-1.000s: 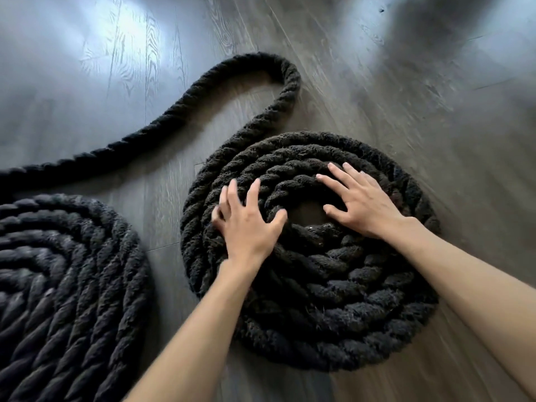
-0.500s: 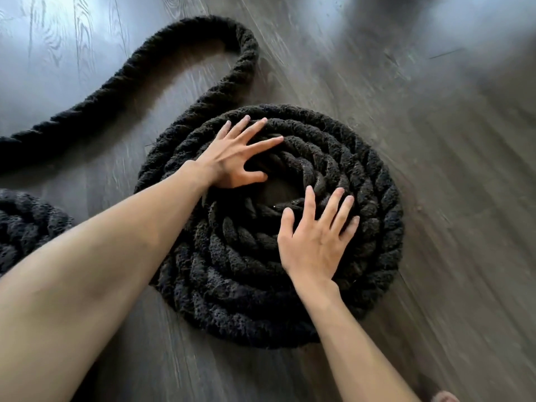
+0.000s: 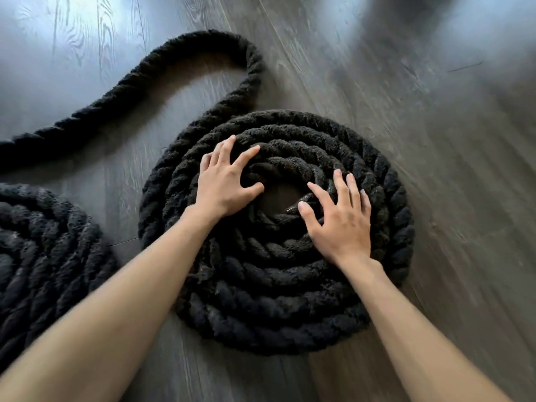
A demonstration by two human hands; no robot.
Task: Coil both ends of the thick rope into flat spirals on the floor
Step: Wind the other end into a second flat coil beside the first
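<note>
A thick black twisted rope lies on the floor. One end forms a flat round spiral (image 3: 290,300) in the middle of the view, with a small bare gap at its centre. My left hand (image 3: 224,184) presses flat on the spiral's inner turns at the upper left, fingers spread. On the inner turns to the right of the gap, my right hand (image 3: 339,219) presses down with spread fingers. A second spiral (image 3: 43,248) lies at the left edge, partly cut off. A loose length of rope (image 3: 162,74) curves between them at the back.
Grey wood-plank floor (image 3: 435,140) surrounds the coils. Bare floor lies to the right and behind the middle spiral. A narrow strip of floor separates the two spirals.
Both hands have shifted round the spiral: the left from the top to the upper left, the right from the lower right to the right of the gap. The view has shifted.
</note>
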